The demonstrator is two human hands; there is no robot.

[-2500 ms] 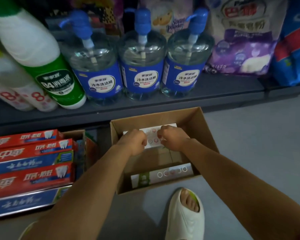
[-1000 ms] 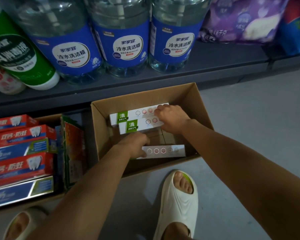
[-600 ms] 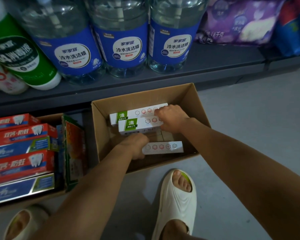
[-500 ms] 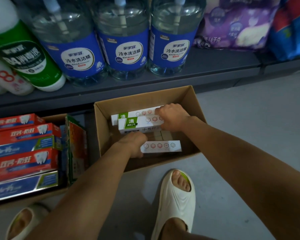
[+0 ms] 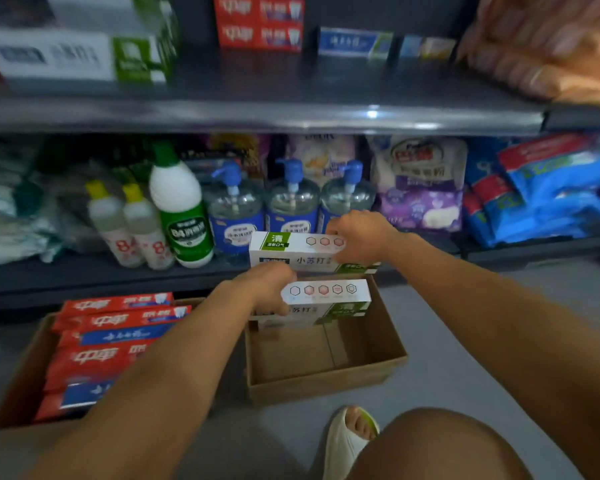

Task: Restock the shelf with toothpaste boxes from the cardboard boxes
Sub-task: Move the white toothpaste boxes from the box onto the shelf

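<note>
While both hands are raised above the small cardboard box [image 5: 326, 362], each of them holds white and green toothpaste boxes. The right hand [image 5: 357, 235] grips the right end of the upper toothpaste boxes [image 5: 291, 252], with its fingers curled over the top edge. These boxes are in the air in front of the blue pump bottles [image 5: 234, 216], at the height of the lower shelf [image 5: 84, 275]. The left hand [image 5: 265, 289] grips the left end of the lower toothpaste boxes [image 5: 326, 299], with its fingers closed around them. These boxes hang just over the far edge of the small cardboard box. How many boxes are in each hand I cannot tell exactly, but each stack shows more than one layer.

The small cardboard box stands open on the grey floor [image 5: 482, 341], and its brown bottom is visible. To the left of it stands a second cardboard box [image 5: 18, 386], full of red toothpaste boxes [image 5: 97, 358] and blue ones, lying flat in stacks.

On the lower shelf, left of the pump bottles, stand a green and white bottle [image 5: 181, 209] and two small bottles with yellow caps [image 5: 129, 223]. On the right lie purple bags [image 5: 420, 188] and blue packs [image 5: 541, 188]. On the upper shelf [image 5: 291, 112] stand more toothpaste boxes: white and green ones [image 5: 80, 53] on the left, red ones [image 5: 258, 24] in the middle, and a blue one [image 5: 354, 43] beside them. At the bottom, a foot in a pale sandal [image 5: 347, 441] rests on the floor.
</note>
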